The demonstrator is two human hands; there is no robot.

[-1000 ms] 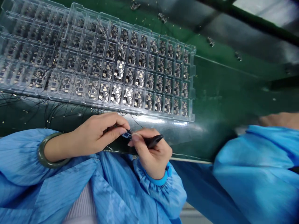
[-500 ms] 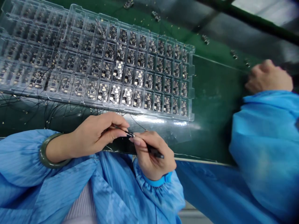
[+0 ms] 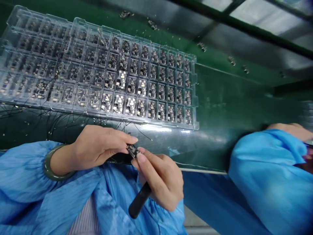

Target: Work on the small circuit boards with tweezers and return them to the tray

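Note:
A small black circuit board (image 3: 132, 150) with shiny metal pads is held just above the table's front edge. My left hand (image 3: 97, 145), with a green bangle on its wrist, pinches the board's left end between thumb and fingers. At the other end, the thumb and index finger of my right hand (image 3: 162, 176) grip the same board. A tool with a thick black handle (image 3: 140, 200) is also tucked in my right hand, its handle pointing down toward my body. The tool's tip is hidden by the hand.
Clear plastic trays (image 3: 197, 111) with many compartments of circuit boards lie beyond my hands. Thin black wires (image 3: 58, 119) are strewn along their near side. Several loose boards (image 3: 152, 25) lie at the back of the green table (image 3: 220, 98). A co-worker's blue sleeve (image 3: 264, 166) is at the right.
The board is now turned with its face showing between my hands. The black handle has swung down below my right hand. The co-worker's hand has moved nearer and to the right.

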